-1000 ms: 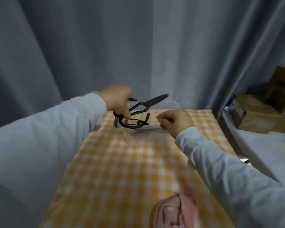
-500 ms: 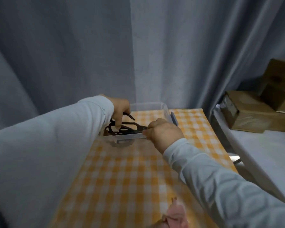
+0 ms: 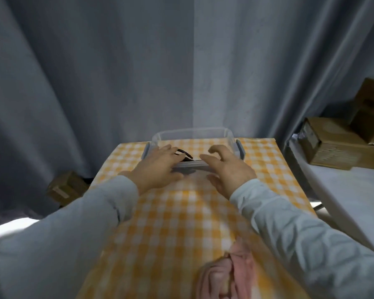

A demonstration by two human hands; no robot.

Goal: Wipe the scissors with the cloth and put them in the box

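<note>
A clear plastic box (image 3: pixel 229 134) with grey side clips stands at the far end of the table. Dark scissors (image 3: pixel 185 155) lie inside it, mostly hidden behind the near wall and my left hand. My left hand (image 3: pixel 158 167) hovers over the box's near left corner with fingers spread and holds nothing. My right hand (image 3: pixel 227 168) is at the near right of the box, fingers loosely spread, holding nothing. The pink cloth (image 3: pixel 229 275) lies crumpled at the near edge of the table.
The table wears an orange and white checked cover (image 3: pixel 177 225). Grey curtains hang behind it. Cardboard boxes (image 3: pixel 337 145) are stacked on a surface at the right, and another cardboard box (image 3: pixel 65 188) sits low at the left.
My left hand lowered the scissors into the box and let go of them. Both hands have opened and drawn back toward the box's near wall.
</note>
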